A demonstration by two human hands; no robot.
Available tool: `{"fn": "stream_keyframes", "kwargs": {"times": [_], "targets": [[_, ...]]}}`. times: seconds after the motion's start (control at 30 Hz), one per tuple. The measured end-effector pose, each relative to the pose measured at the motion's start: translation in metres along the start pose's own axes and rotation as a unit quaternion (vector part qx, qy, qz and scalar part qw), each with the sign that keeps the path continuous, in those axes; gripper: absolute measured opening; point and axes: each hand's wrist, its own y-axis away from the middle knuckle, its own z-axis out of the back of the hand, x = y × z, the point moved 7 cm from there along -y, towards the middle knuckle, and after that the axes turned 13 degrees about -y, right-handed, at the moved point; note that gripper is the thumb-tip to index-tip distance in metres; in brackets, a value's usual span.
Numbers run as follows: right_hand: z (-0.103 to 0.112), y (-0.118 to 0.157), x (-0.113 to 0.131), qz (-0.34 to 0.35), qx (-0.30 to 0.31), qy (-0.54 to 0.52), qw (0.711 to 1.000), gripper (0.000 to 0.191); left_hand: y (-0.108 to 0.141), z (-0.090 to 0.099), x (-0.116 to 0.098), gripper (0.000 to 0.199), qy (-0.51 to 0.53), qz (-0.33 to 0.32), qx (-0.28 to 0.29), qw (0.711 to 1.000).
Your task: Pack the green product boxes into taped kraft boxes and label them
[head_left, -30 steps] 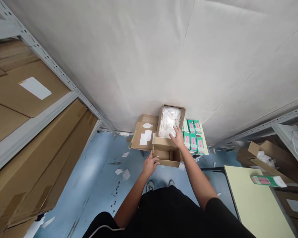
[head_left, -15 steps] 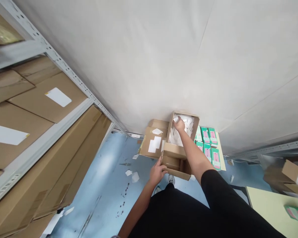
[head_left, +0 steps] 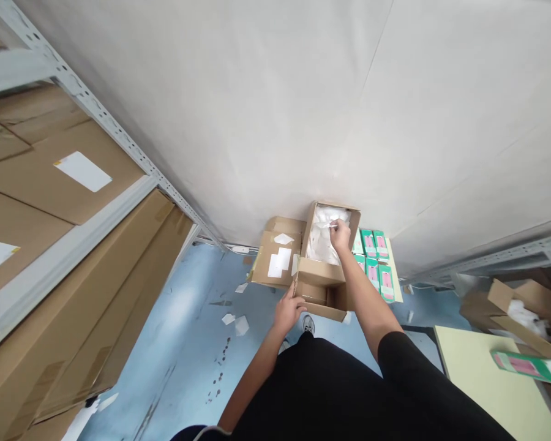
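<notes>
My left hand (head_left: 288, 310) grips the left edge of a cardboard box (head_left: 325, 312), its fingers over the side. That box is open at the top and its visible inside shows bare cardboard. Directly beyond it, against the wall, stands a second open cardboard box (head_left: 308, 229) filled with white, thin, crumpled pieces (head_left: 324, 244). Over this box my right hand (head_left: 340, 235) is closed in a pinch on one white piece (head_left: 332, 225), whose exact kind I cannot make out.
A carton with white labels (head_left: 275, 260) stands left of the boxes. Several green-and-pink packages (head_left: 372, 269) lie on a pale surface to the right. Tall shelving (head_left: 133, 165) with large cartons lines the left. A pale table (head_left: 482, 373) holds another green package (head_left: 523, 365).
My right hand has moved from the left side of the white pieces to their right side. My left hand stays on the near box. The whole view has shifted slightly.
</notes>
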Motion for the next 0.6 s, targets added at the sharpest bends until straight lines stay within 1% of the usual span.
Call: {"fn": "stream_keyframes", "kwargs": {"times": [0.1, 0.2, 0.3, 0.37, 0.4, 0.43, 0.47, 0.5, 0.57, 0.6], "targets": [[0.024, 0.026, 0.004, 0.003, -0.019, -0.047, 0.999, 0.015, 0.003, -0.002, 0.003, 0.020, 0.000, -0.001, -0.006, 1.000], [0.048, 0.064, 0.007, 0.011, -0.034, -0.085, 0.996, 0.010, 0.006, -0.007, 0.008, 0.022, 0.004, -0.004, -0.010, 1.000], [0.068, 0.118, 0.003, 0.010, -0.044, -0.088, 0.995, 0.010, 0.009, -0.014, 0.011, 0.020, 0.014, 0.000, -0.005, 1.000], [0.076, 0.158, -0.003, -0.002, -0.043, -0.078, 0.996, 0.012, 0.011, -0.018, 0.011, 0.019, 0.018, 0.004, 0.002, 1.000], [0.077, 0.178, -0.006, -0.012, -0.032, -0.067, 0.997, 0.015, 0.013, -0.020, 0.010, 0.018, 0.019, 0.003, 0.006, 1.000], [0.074, 0.196, -0.011, -0.024, -0.008, -0.053, 0.998, 0.017, 0.015, -0.022, 0.009, 0.018, 0.020, 0.002, 0.009, 1.000], [0.069, 0.214, -0.015, -0.037, 0.030, -0.033, 0.998, 0.021, 0.017, -0.023, 0.008, 0.018, 0.019, 0.001, 0.011, 1.000], [0.062, 0.231, -0.019, -0.051, 0.082, -0.009, 0.995, 0.027, 0.019, -0.023, 0.007, 0.019, 0.017, -0.001, 0.012, 1.000], [0.048, 0.261, -0.029, -0.082, 0.193, 0.044, 0.977, 0.049, 0.024, -0.023, 0.003, 0.023, 0.010, -0.010, 0.012, 1.000], [0.044, 0.274, -0.034, -0.098, 0.238, 0.066, 0.964, 0.062, 0.026, -0.023, 0.000, 0.027, 0.006, -0.017, 0.011, 1.000]]}}
